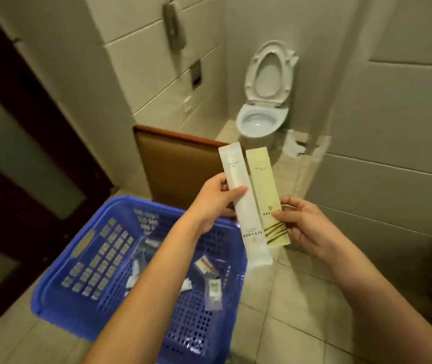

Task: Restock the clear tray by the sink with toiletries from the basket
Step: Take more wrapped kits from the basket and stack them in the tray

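Note:
Two long flat toiletry packets are held up side by side above the floor. My left hand [216,199] grips the white packet [246,216] round its middle. My right hand [301,223] pinches the pale yellow-green packet [263,190] near its lower end. Below my left arm stands the blue plastic basket [99,258], with several small wrapped toiletries [209,269] lying on its bottom. The clear tray and the sink are out of view.
A white toilet [262,119] with its seat raised stands ahead in the corner. A brown wooden panel [178,164] rises behind the basket. A dark door [12,153] is at the left. Tiled walls close in on both sides; beige floor tiles lie under my right arm.

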